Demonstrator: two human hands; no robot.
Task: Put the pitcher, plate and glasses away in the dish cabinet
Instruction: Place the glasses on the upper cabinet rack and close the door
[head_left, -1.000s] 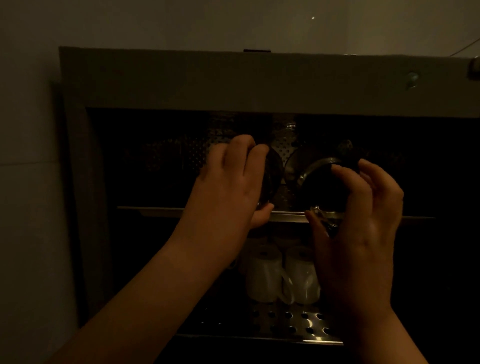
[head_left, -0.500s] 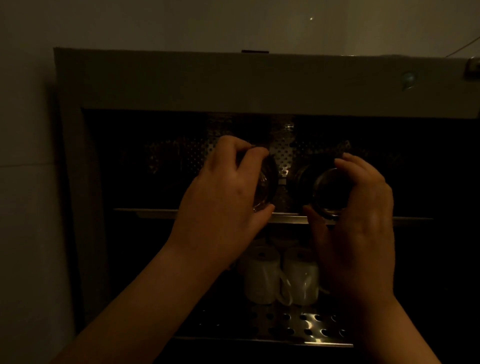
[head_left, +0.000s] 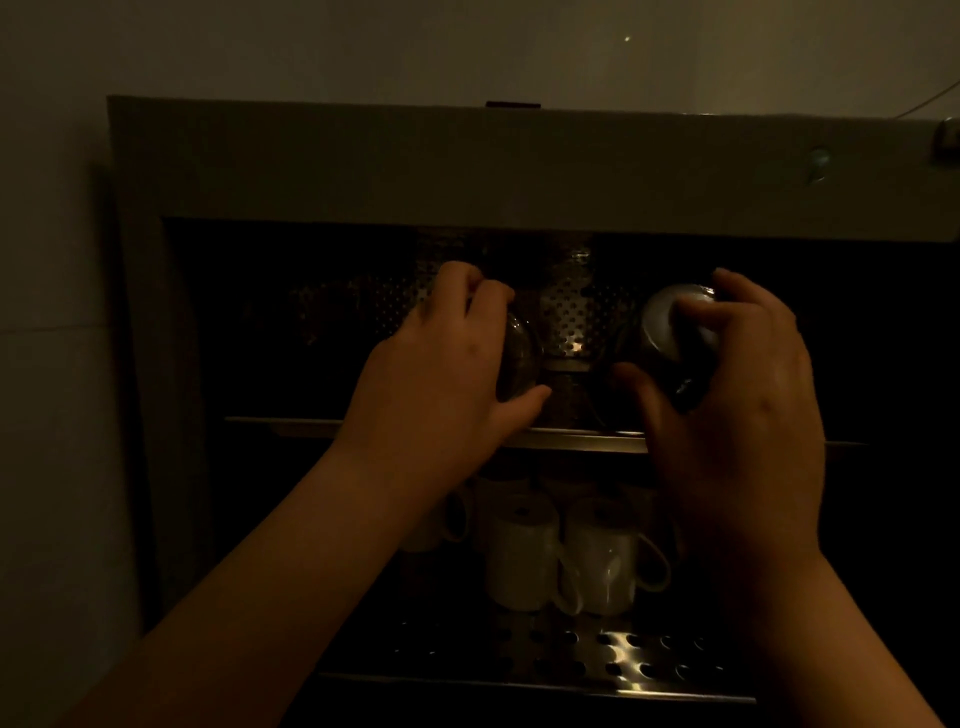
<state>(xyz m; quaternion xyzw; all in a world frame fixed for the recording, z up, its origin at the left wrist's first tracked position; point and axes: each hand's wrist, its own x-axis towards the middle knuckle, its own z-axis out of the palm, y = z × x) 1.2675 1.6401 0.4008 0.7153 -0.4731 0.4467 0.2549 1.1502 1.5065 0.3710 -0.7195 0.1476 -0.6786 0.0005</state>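
Note:
The scene is very dark. My left hand (head_left: 452, 364) grips a clear glass (head_left: 519, 364) from the left, over the upper perforated metal shelf (head_left: 566, 322) of the open dish cabinet (head_left: 363, 166). To the right, my right hand (head_left: 737, 395) holds a second glass (head_left: 662, 327), tilted so that its round base faces me, at the same shelf height. Both glasses sit just inside the cabinet opening. No pitcher or plate shows in the gloom.
Two white mugs (head_left: 566, 556) stand on the lower perforated shelf (head_left: 613, 649), with another mug handle (head_left: 457, 519) behind my left wrist. The upper shelf's front rail (head_left: 576, 439) runs below both hands. A pale wall (head_left: 52, 364) lies to the left.
Both hands have pushed deeper into the upper shelf space. The right hand has moved rightward and turned its glass, so its base now faces me instead of its side.

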